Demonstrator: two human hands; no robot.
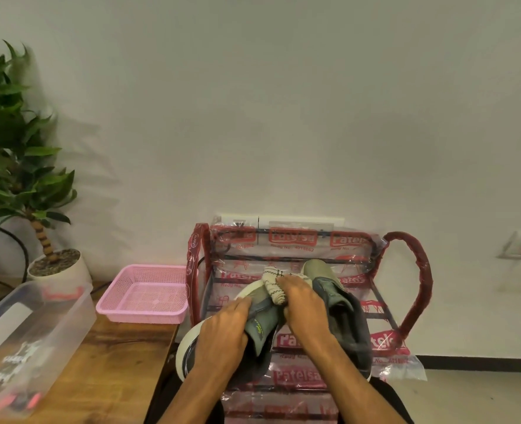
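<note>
The grey-green shoe (263, 327) is held tilted over the top shelf of the plastic-wrapped rack (413, 283), white sole turned leftward, with a rolled cream cloth (272, 286) pressed against its upper near the toe. Wiping is judged to be under way, not finished, and the second shoe (340, 304) just beside it appears not yet done. The shoe is gripped by the left hand (222, 332), fingers close together and curled over the sole edge, while the cloth is bunched in the curled fingers of the right hand (302, 304).
</note>
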